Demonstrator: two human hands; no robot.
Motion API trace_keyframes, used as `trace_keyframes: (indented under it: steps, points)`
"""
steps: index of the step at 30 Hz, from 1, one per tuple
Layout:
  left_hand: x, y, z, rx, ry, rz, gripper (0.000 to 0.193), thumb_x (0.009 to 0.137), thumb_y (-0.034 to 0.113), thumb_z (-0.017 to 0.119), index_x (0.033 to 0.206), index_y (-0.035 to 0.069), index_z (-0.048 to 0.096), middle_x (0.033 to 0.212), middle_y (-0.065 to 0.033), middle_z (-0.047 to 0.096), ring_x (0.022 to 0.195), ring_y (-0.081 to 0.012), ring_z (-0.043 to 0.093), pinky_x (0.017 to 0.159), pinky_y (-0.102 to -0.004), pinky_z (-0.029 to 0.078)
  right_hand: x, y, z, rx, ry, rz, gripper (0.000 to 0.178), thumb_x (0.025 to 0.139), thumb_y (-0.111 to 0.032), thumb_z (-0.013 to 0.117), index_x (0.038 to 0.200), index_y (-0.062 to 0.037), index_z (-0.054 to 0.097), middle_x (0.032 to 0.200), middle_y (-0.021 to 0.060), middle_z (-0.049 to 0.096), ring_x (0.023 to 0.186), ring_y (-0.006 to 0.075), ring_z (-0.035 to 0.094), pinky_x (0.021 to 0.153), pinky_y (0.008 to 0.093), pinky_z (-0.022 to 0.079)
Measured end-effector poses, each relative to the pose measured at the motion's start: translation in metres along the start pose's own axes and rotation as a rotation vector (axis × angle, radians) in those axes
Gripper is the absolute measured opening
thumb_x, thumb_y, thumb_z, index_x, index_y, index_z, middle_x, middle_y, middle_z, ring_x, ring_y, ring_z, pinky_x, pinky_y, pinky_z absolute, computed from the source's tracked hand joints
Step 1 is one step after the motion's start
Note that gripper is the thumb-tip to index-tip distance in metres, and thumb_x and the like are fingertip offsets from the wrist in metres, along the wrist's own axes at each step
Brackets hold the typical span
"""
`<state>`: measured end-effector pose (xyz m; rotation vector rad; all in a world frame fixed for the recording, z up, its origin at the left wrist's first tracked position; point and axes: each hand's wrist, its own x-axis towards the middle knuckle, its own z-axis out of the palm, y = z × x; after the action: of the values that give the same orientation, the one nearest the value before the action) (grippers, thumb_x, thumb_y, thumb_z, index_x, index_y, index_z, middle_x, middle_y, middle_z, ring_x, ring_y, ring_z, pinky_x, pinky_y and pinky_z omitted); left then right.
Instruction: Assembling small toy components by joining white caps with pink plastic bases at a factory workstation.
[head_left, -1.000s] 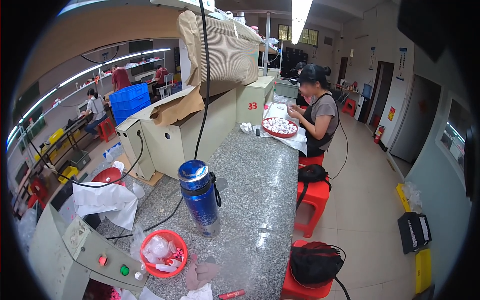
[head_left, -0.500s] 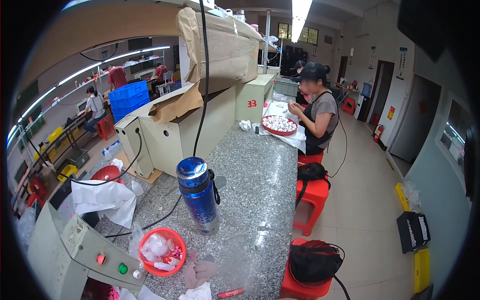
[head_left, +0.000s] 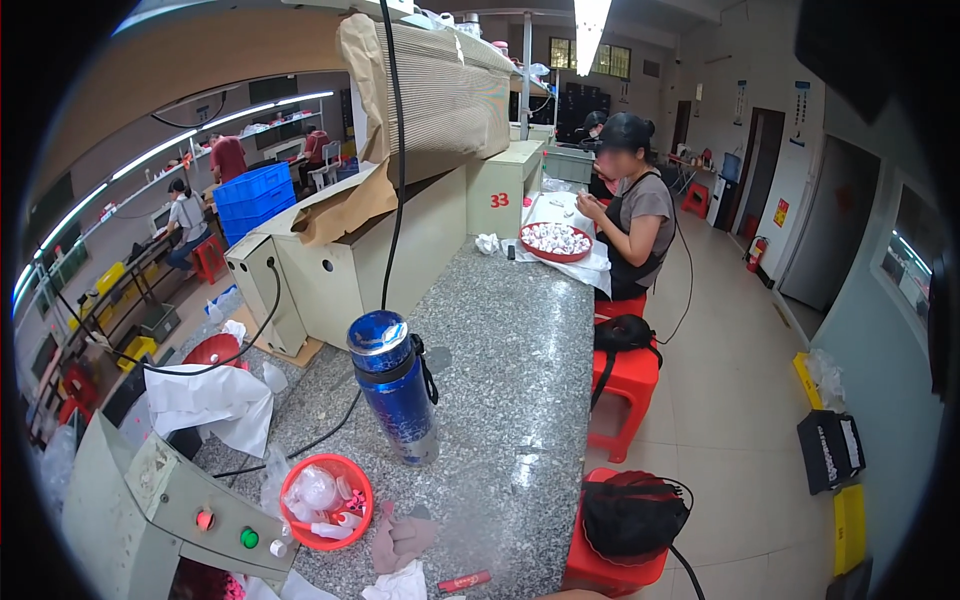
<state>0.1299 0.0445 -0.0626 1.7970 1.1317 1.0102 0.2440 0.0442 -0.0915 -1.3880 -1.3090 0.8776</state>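
The fingers of both hands are out of view (spread or pinching cannot be told); ahead of them, a red tube (head_left: 465, 581) is seen on the worktop (head_left: 490, 400), probably light, stiff, best gripped mid-barrel.

The counter (head_left: 505, 350) is speckled grey; the flask (head_left: 393, 395) is blue, scuffed silvery-grey lower down, the bowl (head_left: 325, 543) bright red, the cloth (head_left: 400, 541) mauve and the tube (head_left: 464, 581) red with pale marks. Red, green and white buttons (head_left: 249, 538) dot the cream casing (head_left: 205, 490), and fine stripes line the tan corrugated sheet (head_left: 450, 95).
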Motion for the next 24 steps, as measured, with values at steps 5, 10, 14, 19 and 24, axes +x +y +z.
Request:
trace_keyframes:
  steps: [5, 10, 14, 19, 24]
  points:
    - [0.003, 0.022, 0.011, -0.451, 0.100, -0.416, 0.027, 0.086, 0.018, 0.051, 0.101, -0.004, 0.055, 0.097, -0.0126, 0.057, 0.085, -0.0207, 0.053, 0.076, -0.0314, 0.043, -0.003, 0.004, -0.008, 0.006, 0.016, 0.039, 0.028, 0.076, -0.034, 0.056, 0.083, -0.0063, 0.056, 0.078, 0.0133, 0.060, 0.071, 0.0290, 0.058, 0.064, 0.0420, 0.045]
    - [0.005, 0.035, 0.006, -0.317, 0.077, -0.328, 0.031, 0.086, 0.022, 0.051, 0.098, -0.006, 0.056, 0.096, -0.0107, 0.057, 0.085, -0.0177, 0.052, 0.074, -0.0297, 0.043, -0.003, -0.005, -0.006, 0.019, 0.009, 0.064, 0.029, 0.076, -0.034, 0.056, 0.084, -0.0061, 0.056, 0.078, 0.0137, 0.060, 0.071, 0.0293, 0.058, 0.063, 0.0422, 0.046]
    - [0.005, 0.031, 0.008, -0.335, 0.087, -0.335, 0.030, 0.087, 0.022, 0.050, 0.098, -0.005, 0.056, 0.093, -0.0111, 0.058, 0.083, -0.0184, 0.052, 0.074, -0.0295, 0.043, -0.004, -0.001, -0.007, -0.009, 0.022, 0.024, 0.028, 0.076, -0.033, 0.056, 0.084, -0.0067, 0.056, 0.077, 0.0138, 0.060, 0.071, 0.0298, 0.058, 0.063, 0.0412, 0.046]
    - [0.004, 0.030, 0.008, -0.300, 0.089, -0.323, 0.029, 0.086, 0.021, 0.051, 0.097, -0.005, 0.057, 0.091, -0.0106, 0.058, 0.081, -0.0178, 0.052, 0.072, -0.0293, 0.043, -0.006, -0.005, -0.009, 0.001, -0.020, 0.124, 0.027, 0.075, -0.032, 0.057, 0.084, -0.0065, 0.057, 0.079, 0.0139, 0.060, 0.072, 0.0298, 0.058, 0.063, 0.0407, 0.046]
    - [0.002, 0.024, 0.006, -0.341, 0.109, -0.381, 0.030, 0.085, 0.022, 0.052, 0.096, -0.005, 0.057, 0.090, -0.0102, 0.059, 0.080, -0.0174, 0.052, 0.071, -0.0292, 0.043, -0.007, 0.005, -0.001, 0.035, 0.001, 0.055, 0.026, 0.074, -0.031, 0.058, 0.084, -0.0062, 0.057, 0.080, 0.0142, 0.060, 0.072, 0.0297, 0.058, 0.064, 0.0404, 0.045]
